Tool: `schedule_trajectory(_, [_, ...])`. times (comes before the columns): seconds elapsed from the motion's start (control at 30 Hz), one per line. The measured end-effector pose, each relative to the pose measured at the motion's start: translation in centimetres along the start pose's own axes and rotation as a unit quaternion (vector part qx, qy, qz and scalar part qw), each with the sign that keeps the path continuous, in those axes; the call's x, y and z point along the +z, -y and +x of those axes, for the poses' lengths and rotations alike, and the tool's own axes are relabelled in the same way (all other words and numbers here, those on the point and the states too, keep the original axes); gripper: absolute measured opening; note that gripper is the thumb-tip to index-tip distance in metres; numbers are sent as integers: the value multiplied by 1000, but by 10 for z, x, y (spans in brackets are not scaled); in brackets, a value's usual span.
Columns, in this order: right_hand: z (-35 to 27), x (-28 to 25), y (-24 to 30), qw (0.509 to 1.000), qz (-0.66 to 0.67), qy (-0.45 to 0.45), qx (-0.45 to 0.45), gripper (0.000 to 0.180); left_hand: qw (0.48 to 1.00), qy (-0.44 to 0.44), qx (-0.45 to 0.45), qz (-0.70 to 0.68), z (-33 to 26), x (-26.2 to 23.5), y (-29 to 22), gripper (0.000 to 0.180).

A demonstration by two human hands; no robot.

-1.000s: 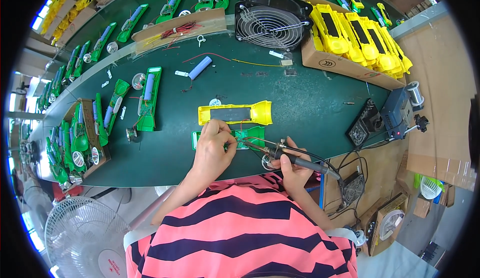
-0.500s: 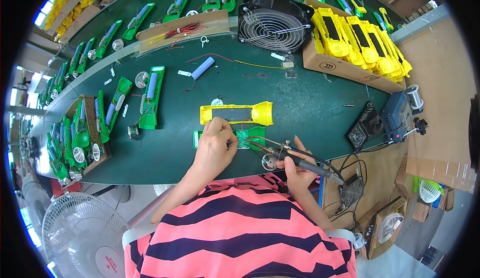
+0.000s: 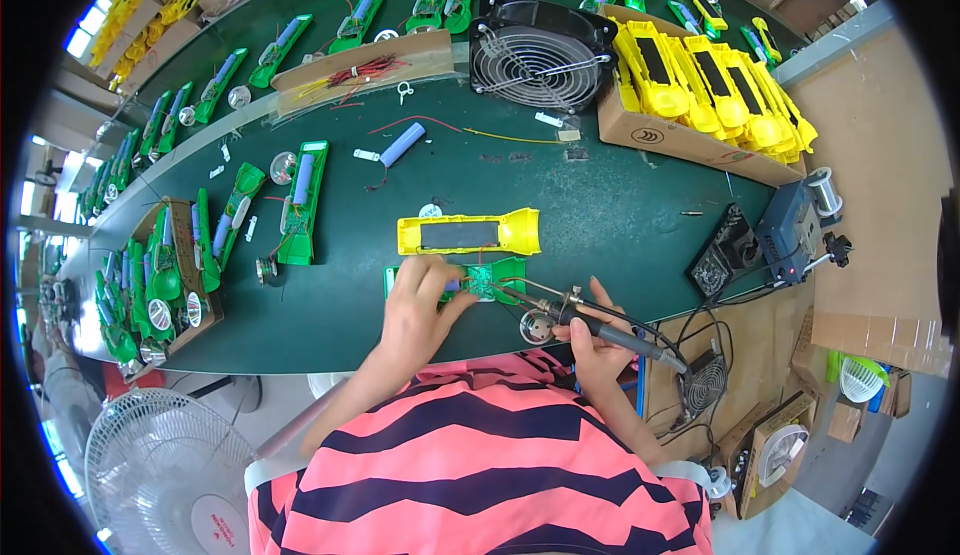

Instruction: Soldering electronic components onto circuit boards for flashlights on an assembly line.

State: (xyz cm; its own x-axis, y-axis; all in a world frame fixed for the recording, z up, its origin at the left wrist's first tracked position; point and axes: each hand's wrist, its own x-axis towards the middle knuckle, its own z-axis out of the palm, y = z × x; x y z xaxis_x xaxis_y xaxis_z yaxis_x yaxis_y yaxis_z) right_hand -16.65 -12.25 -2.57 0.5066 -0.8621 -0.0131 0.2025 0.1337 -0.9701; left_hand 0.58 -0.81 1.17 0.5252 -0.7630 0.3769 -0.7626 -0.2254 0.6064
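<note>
My right hand (image 3: 598, 353) is closed round the dark handle of a soldering iron (image 3: 620, 337). The iron's tip reaches left to the small circuit board (image 3: 482, 281) in a green flashlight shell (image 3: 511, 270). Over the shell's left part, my left hand (image 3: 415, 305) holds it with finger and thumb on opposite sides; a blue battery cell (image 3: 453, 284) shows between them. Just beyond lies a yellow shell half (image 3: 520, 231) with a dark panel, a thin red wire between the two. A round reflector (image 3: 537, 326) lies beside the iron, partly hidden by it.
Green shells with cells fill a box (image 3: 205, 313) at left. A loose blue cell (image 3: 404, 143), a black fan (image 3: 541, 63) and a carton (image 3: 640, 135) of yellow shells stand beyond. The soldering station (image 3: 792, 235) is at right; its cable hangs over the near edge.
My left hand has drawn back from the yellow shell's edge toward the green shell, its finger and thumb wider apart, baring the cell. The iron stays almost in place at the board.
</note>
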Motion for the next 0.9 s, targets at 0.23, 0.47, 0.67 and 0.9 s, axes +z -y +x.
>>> schedule_trajectory(0.23, [10, -7, 2, 992, -88, 65, -64, 15, 936, 176, -129, 278, -32, -47, -3, 20])
schedule_trajectory(0.47, [24, -9, 9, 975, -138, 135, -111, 13, 977, 16, 106, 182, -5, -37, -4, 31])
schedule_trajectory(0.67, [18, -9, 7, 989, -94, 108, -41, 13, 987, 46, 139, 60, -10, -1, 10, 23])
schedule_trajectory(0.9, [21, -7, 10, 993, -59, 102, 19, 11, 977, 106, 155, 103, -4, -6, 4, 24])
